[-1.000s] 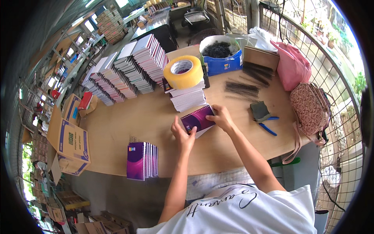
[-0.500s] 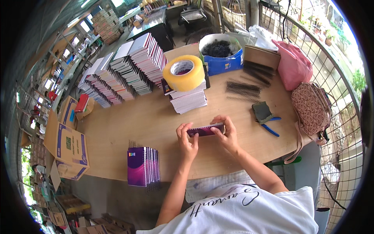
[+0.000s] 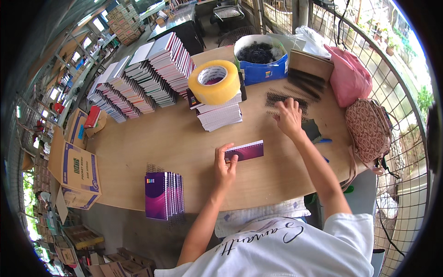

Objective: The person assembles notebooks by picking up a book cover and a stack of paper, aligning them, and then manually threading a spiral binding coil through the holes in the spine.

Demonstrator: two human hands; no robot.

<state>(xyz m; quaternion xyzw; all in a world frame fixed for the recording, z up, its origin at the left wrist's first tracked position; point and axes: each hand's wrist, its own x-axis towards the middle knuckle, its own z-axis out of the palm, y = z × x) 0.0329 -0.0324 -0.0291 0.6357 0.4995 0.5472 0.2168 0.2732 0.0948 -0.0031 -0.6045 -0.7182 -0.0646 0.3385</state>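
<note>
1. Wooden and rounded at its edges, the table (image 3: 152,138) stands in a cluttered workshop, with a wire fence behind it and cardboard boxes (image 3: 76,168) on the floor at the left.
2. The left hand (image 3: 224,164) holds a purple notebook block (image 3: 244,151) near the table's front middle, thumb and fingers pinching its left end; the block stands on its long edge on the wood.
3. The right hand (image 3: 289,117) reaches well away from the block to a row of black binding combs (image 3: 282,98), fingers spread and pressing down on them.
4. A roll of yellowish packing tape (image 3: 214,81) sits on a short stack of white-edged pads (image 3: 220,113), just behind the block.
5. Long rows of stacked notebooks (image 3: 138,81) fill the table's far left.
6. A blue box (image 3: 263,71) of black combs stands at the far edge, beside a pink bag (image 3: 348,76) and a patterned brown handbag (image 3: 367,127).
7. Finished purple notebooks (image 3: 164,194) stand upright in a group at the front left edge.
</note>
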